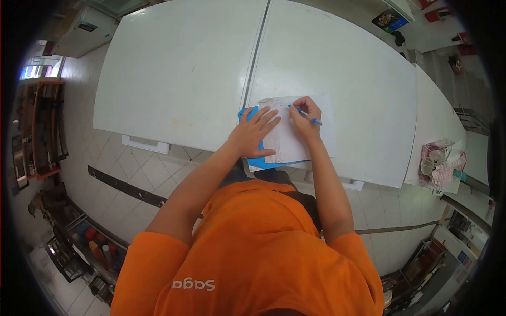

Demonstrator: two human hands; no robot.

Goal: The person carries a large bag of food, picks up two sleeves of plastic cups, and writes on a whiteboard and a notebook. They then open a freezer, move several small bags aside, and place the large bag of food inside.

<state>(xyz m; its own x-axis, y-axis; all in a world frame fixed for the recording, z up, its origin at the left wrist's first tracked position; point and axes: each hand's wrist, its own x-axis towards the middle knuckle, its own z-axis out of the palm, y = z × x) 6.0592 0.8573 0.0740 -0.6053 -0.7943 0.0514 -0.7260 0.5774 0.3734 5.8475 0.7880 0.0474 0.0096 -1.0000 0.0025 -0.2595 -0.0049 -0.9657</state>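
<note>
My right hand [307,118] is closed around a blue pen [315,120], its tip near the upper part of a white sheet of paper [287,139]. Faint writing shows along the top of the sheet. My left hand [255,134] lies flat with fingers spread, over the sheet's left side and the blue cover [256,162] beneath it. Paper and cover rest at the front edge of a white chest freezer lid [358,95]. Part of the cover is hidden under the paper and my left hand.
A second white lid [174,68] with a handle [146,144] adjoins on the left. At the right stands a wire basket [438,164] with cups. Shelves with bottles [100,247] are at lower left, above a tiled floor [126,168].
</note>
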